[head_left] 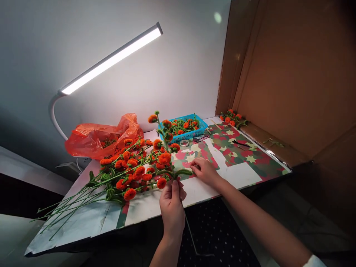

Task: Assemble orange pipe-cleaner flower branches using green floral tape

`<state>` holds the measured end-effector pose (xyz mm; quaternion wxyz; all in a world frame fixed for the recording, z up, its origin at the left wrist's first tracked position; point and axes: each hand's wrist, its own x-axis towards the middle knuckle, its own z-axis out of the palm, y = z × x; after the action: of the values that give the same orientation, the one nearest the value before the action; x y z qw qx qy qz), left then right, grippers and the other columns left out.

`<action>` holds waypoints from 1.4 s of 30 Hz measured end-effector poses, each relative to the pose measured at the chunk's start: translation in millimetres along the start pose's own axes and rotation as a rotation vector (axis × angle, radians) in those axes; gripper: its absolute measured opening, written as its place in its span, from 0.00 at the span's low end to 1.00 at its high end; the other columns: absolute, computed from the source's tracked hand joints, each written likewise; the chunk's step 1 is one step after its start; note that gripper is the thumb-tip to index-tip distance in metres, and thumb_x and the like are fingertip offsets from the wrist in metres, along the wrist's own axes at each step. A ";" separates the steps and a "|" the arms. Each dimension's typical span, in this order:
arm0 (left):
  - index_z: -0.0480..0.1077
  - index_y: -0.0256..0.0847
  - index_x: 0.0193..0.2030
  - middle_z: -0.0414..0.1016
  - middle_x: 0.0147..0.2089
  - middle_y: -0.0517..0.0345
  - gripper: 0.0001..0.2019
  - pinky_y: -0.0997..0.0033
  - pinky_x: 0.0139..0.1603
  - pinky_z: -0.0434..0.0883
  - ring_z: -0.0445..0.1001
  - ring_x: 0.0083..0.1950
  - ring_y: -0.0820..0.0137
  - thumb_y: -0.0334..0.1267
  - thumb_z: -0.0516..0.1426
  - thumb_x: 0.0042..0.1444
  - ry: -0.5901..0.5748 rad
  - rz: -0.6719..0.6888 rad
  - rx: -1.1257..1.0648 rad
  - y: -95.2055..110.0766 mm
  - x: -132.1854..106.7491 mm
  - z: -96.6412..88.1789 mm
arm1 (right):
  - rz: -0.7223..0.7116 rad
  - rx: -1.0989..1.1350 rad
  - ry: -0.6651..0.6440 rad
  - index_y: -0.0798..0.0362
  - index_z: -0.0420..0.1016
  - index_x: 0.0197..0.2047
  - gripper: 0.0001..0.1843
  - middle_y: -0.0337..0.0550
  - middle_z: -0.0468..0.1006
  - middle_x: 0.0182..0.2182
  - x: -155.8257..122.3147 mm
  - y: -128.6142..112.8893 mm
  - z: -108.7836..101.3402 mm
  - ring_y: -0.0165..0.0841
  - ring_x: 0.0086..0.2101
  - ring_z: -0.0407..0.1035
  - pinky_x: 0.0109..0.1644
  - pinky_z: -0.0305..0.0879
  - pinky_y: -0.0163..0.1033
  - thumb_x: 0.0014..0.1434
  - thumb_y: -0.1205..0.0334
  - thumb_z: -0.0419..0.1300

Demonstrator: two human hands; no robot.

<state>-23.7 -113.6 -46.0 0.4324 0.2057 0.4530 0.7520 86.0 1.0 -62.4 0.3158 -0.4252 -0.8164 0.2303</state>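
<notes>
My left hand (172,204) is closed around the green stem of an upright flower sprig (164,148) with orange pompom blooms, held at the table's front edge. My right hand (204,170) rests on the table just right of it, fingers curled at a green leaf piece (183,172) on the sprig. Left of both hands lies a pile of finished orange flower stems (122,174), their long green stems pointing toward the front left corner.
A blue basket (184,129) of orange blooms sits at the back, with a tape roll (184,142) and scissors (200,138) beside it. An orange plastic bag (102,139) lies back left under a lit desk lamp (111,59). Cardboard walls (292,74) stand on the right.
</notes>
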 end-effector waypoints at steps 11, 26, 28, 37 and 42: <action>0.71 0.34 0.28 0.59 0.19 0.67 0.13 0.81 0.20 0.55 0.54 0.20 0.83 0.39 0.67 0.39 -0.039 -0.126 -0.124 -26.7 11.0 22.6 | 0.088 0.789 0.081 0.53 0.75 0.38 0.13 0.40 0.75 0.30 -33.2 -7.5 -0.4 0.31 0.32 0.68 0.38 0.65 0.36 0.54 0.53 0.60; 0.73 0.37 0.34 0.69 0.26 0.63 0.16 0.81 0.20 0.58 0.60 0.20 0.83 0.39 0.67 0.37 -0.016 -0.061 -0.055 -36.9 15.1 24.1 | 0.143 0.674 0.162 0.53 0.78 0.31 0.10 0.41 0.78 0.27 -31.0 -12.1 1.0 0.33 0.30 0.69 0.35 0.64 0.37 0.51 0.55 0.63; 0.73 0.37 0.35 0.70 0.27 0.62 0.16 0.80 0.20 0.59 0.61 0.21 0.82 0.39 0.67 0.38 -0.005 -0.042 -0.016 -38.5 14.9 23.4 | 0.145 0.671 0.169 0.54 0.78 0.31 0.09 0.42 0.78 0.27 -31.2 -11.6 1.6 0.33 0.30 0.69 0.34 0.64 0.36 0.51 0.56 0.63; 0.73 0.36 0.30 0.66 0.21 0.65 0.12 0.81 0.19 0.57 0.59 0.19 0.82 0.41 0.66 0.42 0.008 0.009 0.039 -41.3 16.2 22.2 | 0.149 0.730 0.140 0.55 0.78 0.29 0.09 0.42 0.77 0.25 -28.9 -16.2 -1.3 0.33 0.29 0.69 0.32 0.66 0.35 0.50 0.57 0.63; 0.71 0.36 0.26 0.68 0.22 0.64 0.13 0.82 0.17 0.55 0.58 0.18 0.83 0.43 0.66 0.39 -0.003 -0.088 -0.006 -33.1 16.0 21.9 | 0.133 0.793 0.033 0.55 0.78 0.29 0.13 0.41 0.77 0.25 -26.9 -13.0 -6.6 0.32 0.29 0.69 0.33 0.67 0.36 0.48 0.53 0.65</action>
<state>-1.7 -82.0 -64.7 0.4661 0.1855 0.4589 0.7334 95.4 -27.8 -58.1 0.4527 -0.3259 -0.6299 0.5405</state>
